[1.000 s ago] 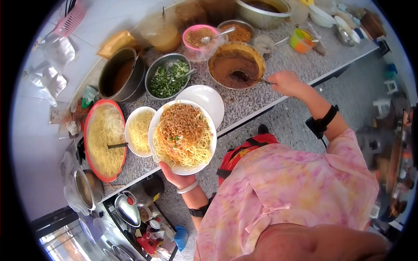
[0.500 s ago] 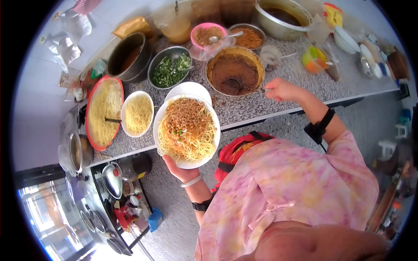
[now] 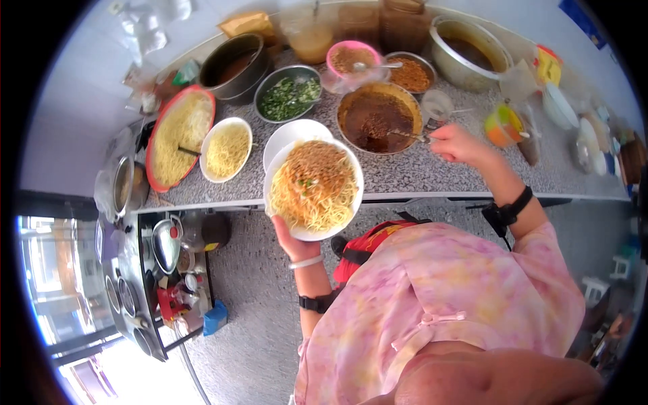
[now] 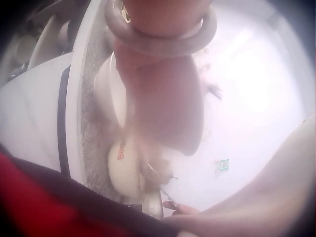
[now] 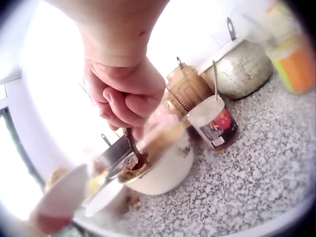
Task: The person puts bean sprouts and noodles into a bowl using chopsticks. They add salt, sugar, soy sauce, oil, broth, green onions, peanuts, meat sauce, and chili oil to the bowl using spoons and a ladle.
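In the head view my left hand (image 3: 295, 241) holds a white plate (image 3: 318, 235) from below, its thumb by the rim. Yellow noodles (image 3: 337, 209) fill it, topped with brown minced meat (image 3: 312, 160) and bits of green. My right hand (image 3: 459, 144) grips the handle of a metal spoon (image 3: 407, 136). The spoon's head, heaped with chunky brown sauce, is in a sauce basin (image 3: 342, 125). The right wrist view shows curled fingers around the spoon's handle (image 5: 132, 143) over the white basin (image 5: 170, 173). My left fingers are mostly hidden under the plate.
Behind the held plate another white plate (image 3: 273, 138) rests on the counter (image 3: 304, 121). Left of it are a noodle bowl (image 3: 209, 174) and a red-rimmed noodle tray (image 3: 154, 182). Chopped greens (image 3: 290, 98), a pink bowl (image 3: 331, 61), pots and a jar (image 3: 437, 104) surround the basin.
The head view has turned, so everything sits further right. My right hand has worked the spoon through the sauce; its head now shows a chunky load, and the sauce around it looks darker.
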`<control>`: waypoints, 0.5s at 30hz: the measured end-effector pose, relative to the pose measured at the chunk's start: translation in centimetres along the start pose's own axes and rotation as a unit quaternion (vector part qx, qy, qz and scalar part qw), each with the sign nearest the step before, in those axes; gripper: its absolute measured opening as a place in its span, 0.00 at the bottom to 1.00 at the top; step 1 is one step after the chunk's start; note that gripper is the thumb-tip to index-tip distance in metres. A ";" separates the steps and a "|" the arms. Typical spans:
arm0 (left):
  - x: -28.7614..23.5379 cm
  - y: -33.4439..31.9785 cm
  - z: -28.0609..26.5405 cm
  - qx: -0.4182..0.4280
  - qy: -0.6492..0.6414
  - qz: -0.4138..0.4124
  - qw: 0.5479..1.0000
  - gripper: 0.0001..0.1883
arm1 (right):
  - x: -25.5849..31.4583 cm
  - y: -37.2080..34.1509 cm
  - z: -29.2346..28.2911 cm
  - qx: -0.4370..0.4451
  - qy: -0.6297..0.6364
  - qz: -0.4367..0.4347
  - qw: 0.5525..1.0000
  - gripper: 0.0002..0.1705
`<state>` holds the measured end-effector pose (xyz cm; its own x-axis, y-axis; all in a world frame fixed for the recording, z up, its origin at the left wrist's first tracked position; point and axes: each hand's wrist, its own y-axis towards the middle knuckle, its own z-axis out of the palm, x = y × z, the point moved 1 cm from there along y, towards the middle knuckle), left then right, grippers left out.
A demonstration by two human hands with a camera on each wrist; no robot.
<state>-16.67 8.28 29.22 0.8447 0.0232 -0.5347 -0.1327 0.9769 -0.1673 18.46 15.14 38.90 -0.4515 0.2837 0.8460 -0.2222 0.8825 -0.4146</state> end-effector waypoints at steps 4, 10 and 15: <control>1.1 1.4 -0.2 0.039 -0.013 -0.008 0.999 0.34 | 4.5 -2.5 0.2 0.014 -0.016 -0.035 0.999 0.07; 1.6 2.8 0.2 0.068 -0.038 -0.052 0.996 0.32 | 8.9 -5.4 4.3 0.002 -0.054 -0.080 0.995 0.11; 1.1 3.1 1.1 0.082 -0.034 -0.086 0.992 0.31 | 8.6 -5.6 6.6 -0.093 -0.335 -0.251 0.903 0.18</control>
<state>-15.52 11.55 29.03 0.8816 -0.1388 -0.4511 0.0988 0.9889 -0.1112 10.16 10.14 46.26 -0.7705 -0.4049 0.4923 -0.4225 0.9027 0.0812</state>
